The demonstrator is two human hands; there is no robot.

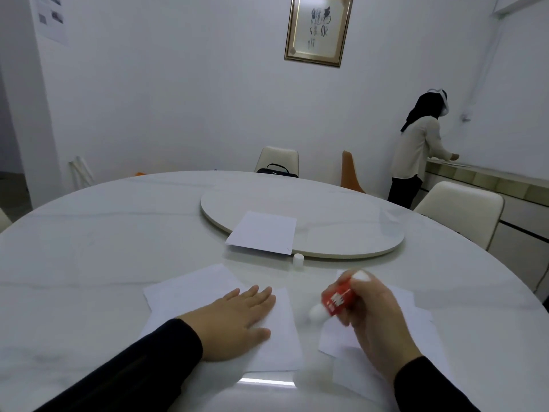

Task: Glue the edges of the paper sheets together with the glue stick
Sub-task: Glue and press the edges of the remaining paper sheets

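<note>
Right hand [377,319] grips one glue stick [337,298]; left hand [234,319] presses paper sheets [282,331].

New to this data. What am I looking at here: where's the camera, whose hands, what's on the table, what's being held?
There is no robot here. A person wears one wide-angle camera on the head, looking forward and down, so the two arms in dark sleeves are that person's own.

The left hand lies flat, fingers straight, pressing on the near paper sheets on the round white table. The right hand grips a red glue stick, its white tip pointing down and left toward the sheet's right edge; the stick is motion-blurred. More sheets lie under the right hand.

Further off, the glue stick's white cap stands on the table, and a paper stack sits on the edge of the turntable. Another person stands at a counter in the background, not involved.
</note>
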